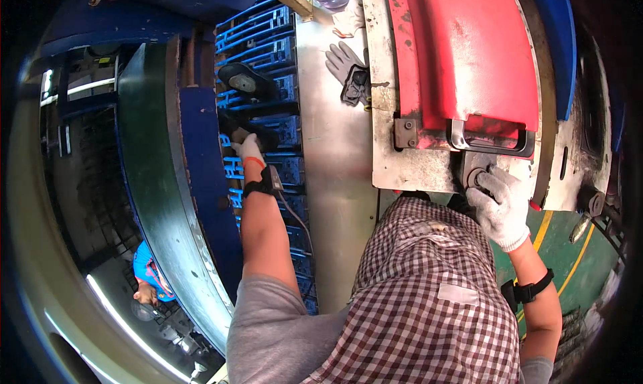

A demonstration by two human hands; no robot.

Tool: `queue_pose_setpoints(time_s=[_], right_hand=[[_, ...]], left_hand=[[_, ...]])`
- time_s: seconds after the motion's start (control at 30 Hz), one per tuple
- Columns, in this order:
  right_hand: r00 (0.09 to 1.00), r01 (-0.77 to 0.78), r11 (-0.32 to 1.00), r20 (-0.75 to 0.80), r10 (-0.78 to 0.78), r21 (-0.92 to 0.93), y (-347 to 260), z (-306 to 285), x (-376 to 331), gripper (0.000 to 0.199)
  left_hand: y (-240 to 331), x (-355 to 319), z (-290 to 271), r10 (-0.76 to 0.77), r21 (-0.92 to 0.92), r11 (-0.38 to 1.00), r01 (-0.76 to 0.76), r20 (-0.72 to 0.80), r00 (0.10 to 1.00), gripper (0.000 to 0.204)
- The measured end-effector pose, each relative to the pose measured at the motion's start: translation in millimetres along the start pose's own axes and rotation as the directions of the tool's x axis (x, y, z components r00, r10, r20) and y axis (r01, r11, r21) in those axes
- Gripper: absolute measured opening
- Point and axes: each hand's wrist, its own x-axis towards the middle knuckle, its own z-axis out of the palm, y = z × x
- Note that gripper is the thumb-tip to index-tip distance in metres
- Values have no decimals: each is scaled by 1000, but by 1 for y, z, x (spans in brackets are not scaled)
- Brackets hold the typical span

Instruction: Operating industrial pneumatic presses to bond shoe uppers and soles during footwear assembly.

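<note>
Two gloved hands are at work; the left hand [248,147] is closed around a dark handle [234,131] beside the stacked blue plastic trays [278,52]; the right hand [501,206], fingers curled, presses on a round grey metal knob [477,176] just below the black metal pull handle [492,141] of the red metal cover [469,49]; a spare grey work glove [343,61] lies on the steel tabletop [335,156].

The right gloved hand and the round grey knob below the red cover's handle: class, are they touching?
Touching. The head view shows the right hand in its white glove, fingers wrapped over the round grey knob, no gap visible.
</note>
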Motion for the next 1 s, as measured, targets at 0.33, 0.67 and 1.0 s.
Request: queue_pose_setpoints(time_s=[0.33, 0.67, 1.0], right_hand=[[998, -11, 999, -61, 14, 48, -9, -4, 10, 39], [976, -163, 973, -116, 184, 166, -9, -5, 4, 31], [931, -234, 793, -105, 349, 563, 17, -73, 20, 26]], left_hand=[[80, -134, 33, 250, 225, 944, -241, -14, 968, 96], [307, -374, 42, 867, -487, 477, -732, 396, 302, 30], [255, -525, 72, 560, -168, -61, -984, 810, -173, 25]])
